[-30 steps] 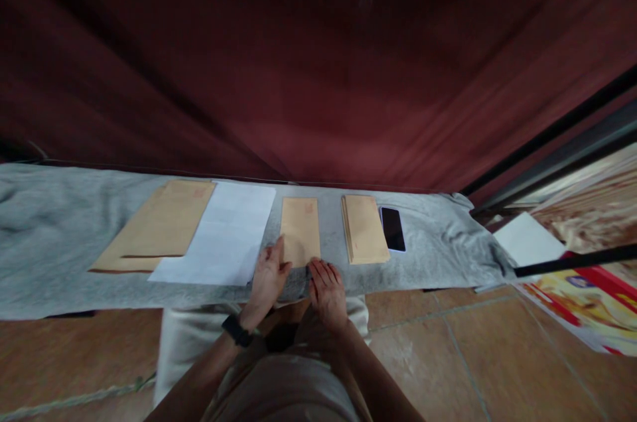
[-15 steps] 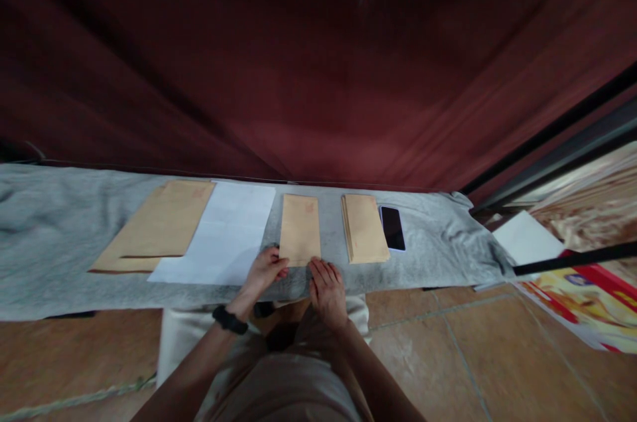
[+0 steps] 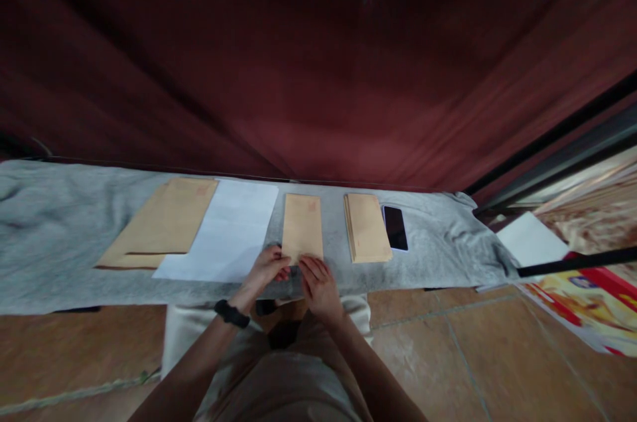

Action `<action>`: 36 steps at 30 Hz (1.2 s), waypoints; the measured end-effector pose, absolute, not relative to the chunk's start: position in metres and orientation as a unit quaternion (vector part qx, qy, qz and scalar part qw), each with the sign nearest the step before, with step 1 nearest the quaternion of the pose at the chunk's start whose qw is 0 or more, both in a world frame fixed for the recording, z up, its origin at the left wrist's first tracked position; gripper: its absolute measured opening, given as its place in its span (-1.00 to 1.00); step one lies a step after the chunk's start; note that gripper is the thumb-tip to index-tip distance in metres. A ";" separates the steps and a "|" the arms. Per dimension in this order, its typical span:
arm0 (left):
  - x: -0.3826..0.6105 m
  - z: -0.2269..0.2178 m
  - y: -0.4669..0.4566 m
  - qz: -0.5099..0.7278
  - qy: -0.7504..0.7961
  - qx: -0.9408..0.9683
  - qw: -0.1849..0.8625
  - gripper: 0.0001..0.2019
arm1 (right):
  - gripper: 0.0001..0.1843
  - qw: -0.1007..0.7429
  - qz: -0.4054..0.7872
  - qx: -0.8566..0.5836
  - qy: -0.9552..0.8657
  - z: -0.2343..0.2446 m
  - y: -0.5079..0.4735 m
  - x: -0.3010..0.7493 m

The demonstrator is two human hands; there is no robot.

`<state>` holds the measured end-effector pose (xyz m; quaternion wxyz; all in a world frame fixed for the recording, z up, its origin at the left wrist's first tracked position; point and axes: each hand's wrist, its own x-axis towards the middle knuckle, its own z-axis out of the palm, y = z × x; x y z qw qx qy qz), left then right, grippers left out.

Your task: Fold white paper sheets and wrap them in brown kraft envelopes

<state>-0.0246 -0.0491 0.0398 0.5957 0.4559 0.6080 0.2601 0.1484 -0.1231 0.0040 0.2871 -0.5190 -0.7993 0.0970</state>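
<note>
1. On the cloth (image 3: 442, 243), between paper (image 3: 223, 229) and stack (image 3: 369, 228), pinching envelope (image 3: 302, 226) at near-left corner with left hand (image 3: 263, 271).
2. Resting right hand (image 3: 321, 292) on near edge, fingers (image 3: 313, 267) together; grip unclear.
3. Probably squaring edge; next needs even pressure.

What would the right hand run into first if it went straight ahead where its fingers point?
The single brown envelope: the right hand points up and leftward over it, fingertips at its near edge. Whether they press on it or hover just above is hard to tell.
</note>
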 end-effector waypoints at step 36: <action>-0.015 0.036 -0.068 0.125 0.705 0.651 0.251 -0.68 | -0.49 0.271 0.070 -0.578 -0.767 0.002 -0.132 0.140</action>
